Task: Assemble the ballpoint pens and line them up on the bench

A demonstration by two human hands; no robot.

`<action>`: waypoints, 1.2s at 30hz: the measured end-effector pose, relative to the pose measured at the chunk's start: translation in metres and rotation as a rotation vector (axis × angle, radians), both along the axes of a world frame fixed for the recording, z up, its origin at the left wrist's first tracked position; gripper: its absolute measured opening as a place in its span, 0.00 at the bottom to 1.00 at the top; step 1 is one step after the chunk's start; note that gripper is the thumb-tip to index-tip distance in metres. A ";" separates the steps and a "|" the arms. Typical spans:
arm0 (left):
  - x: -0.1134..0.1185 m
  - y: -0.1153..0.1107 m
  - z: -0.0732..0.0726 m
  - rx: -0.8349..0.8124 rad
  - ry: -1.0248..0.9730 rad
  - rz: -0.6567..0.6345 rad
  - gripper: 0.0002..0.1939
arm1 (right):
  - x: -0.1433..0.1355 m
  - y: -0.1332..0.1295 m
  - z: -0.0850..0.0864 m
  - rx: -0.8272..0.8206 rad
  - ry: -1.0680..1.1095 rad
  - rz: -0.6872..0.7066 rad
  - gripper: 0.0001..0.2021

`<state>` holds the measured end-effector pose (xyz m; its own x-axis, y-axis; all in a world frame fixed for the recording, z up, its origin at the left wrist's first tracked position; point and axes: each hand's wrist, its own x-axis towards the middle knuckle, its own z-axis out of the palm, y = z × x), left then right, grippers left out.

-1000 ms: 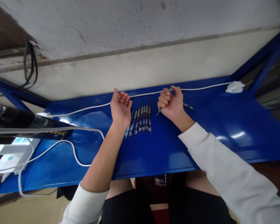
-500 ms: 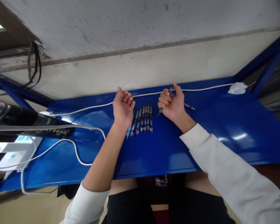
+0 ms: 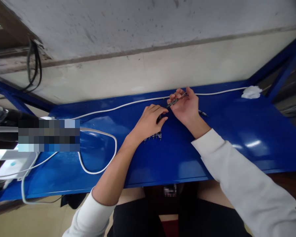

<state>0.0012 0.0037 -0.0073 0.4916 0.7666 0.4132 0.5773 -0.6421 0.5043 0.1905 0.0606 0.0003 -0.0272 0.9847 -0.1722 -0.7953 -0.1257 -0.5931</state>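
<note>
My right hand, palm up, holds a dark pen that lies slanted across its fingers. Over the row of pens, my left hand reaches toward the right one, thumb and fingers apart and nothing between them. It hides most of that row, and only the lower ends of several pens show beneath it. Another pen rests on the blue table, partly hidden behind my right wrist.
A white cable runs along the table's back edge to a crumpled white wad. More white cable loops on the left near a white power strip. A wall stands behind the table.
My left hand has turned over and moved right, covering the pens and coming close to the held pen. My right hand has opened its curl somewhat, and the pen in it lies flatter.
</note>
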 end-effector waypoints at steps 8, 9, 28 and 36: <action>-0.004 0.001 -0.003 -0.007 0.139 -0.008 0.03 | 0.000 0.001 -0.003 0.087 -0.241 0.024 0.30; -0.005 0.001 -0.002 -0.002 0.149 -0.004 0.04 | -0.003 0.000 -0.004 0.095 -0.287 0.029 0.31; -0.020 0.010 -0.002 0.033 0.226 0.057 0.09 | -0.004 -0.019 -0.015 0.927 -1.523 0.045 0.19; -0.018 0.008 0.004 0.036 0.194 0.130 0.06 | 0.004 -0.023 -0.006 0.980 -1.532 0.128 0.23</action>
